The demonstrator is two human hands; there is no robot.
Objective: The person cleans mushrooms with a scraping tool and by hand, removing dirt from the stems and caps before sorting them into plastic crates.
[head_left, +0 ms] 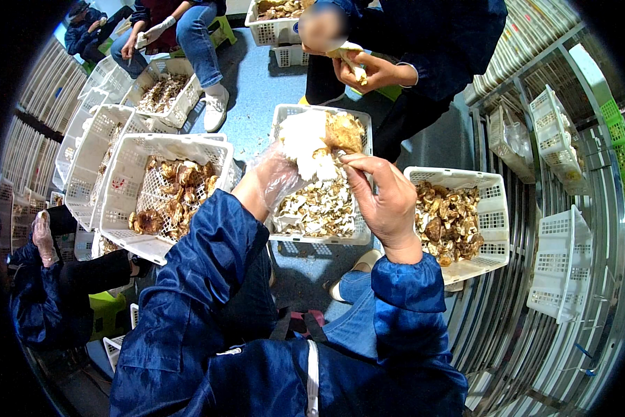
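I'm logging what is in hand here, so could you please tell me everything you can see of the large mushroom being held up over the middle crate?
The large mushroom is a pale, chunky piece, white and fibrous on its left part and golden brown on the right. It is held up above the middle white crate, which holds small trimmed pieces. The left hand, in a thin clear plastic glove, grips it from below; the bare right hand pinches its brown side with the fingertips. Whether the right hand holds a tool cannot be told.
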